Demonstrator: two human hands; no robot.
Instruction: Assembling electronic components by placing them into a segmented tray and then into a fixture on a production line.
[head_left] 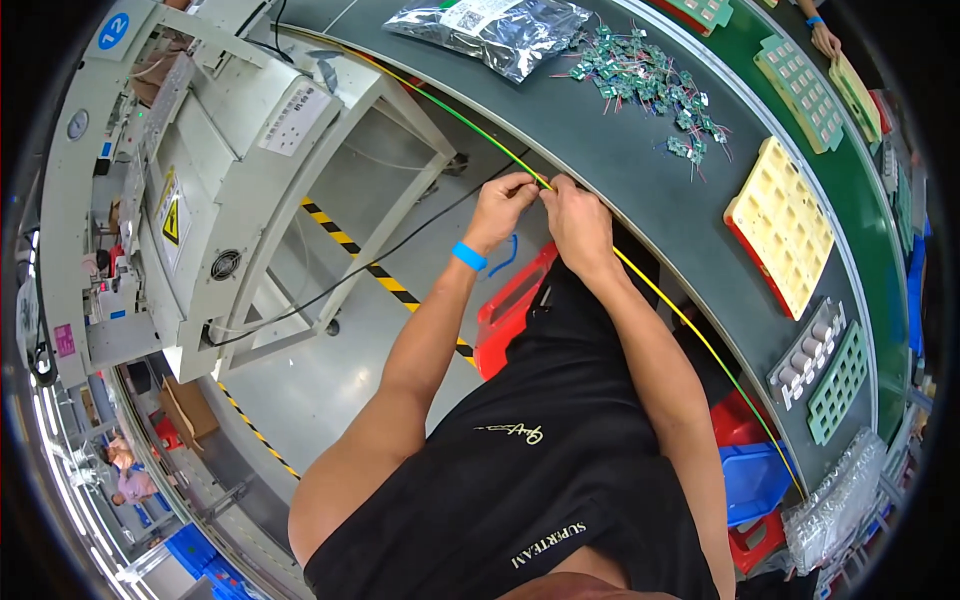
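A yellow-green wire [690, 323] runs along the near edge of the grey worktable. My left hand [503, 207] pinches at this wire with thumb and forefinger. Close against it, my right hand [577, 222] has its fingers curled round the same spot. A small dark and reddish bit shows between the fingertips, too small to name. Around my left wrist sits a blue wrist strap [469, 257], and a thin blue cord [505, 257] loops down beside it.
On the worktable [590, 140] lie a silver bag [490, 30], a heap of small wired circuit boards [645, 75], a cream tray [785, 230] and a green slotted plate [838, 385]. A large grey machine [200, 190] stands left. Below are a red stool [505, 315] and a blue bin [752, 480].
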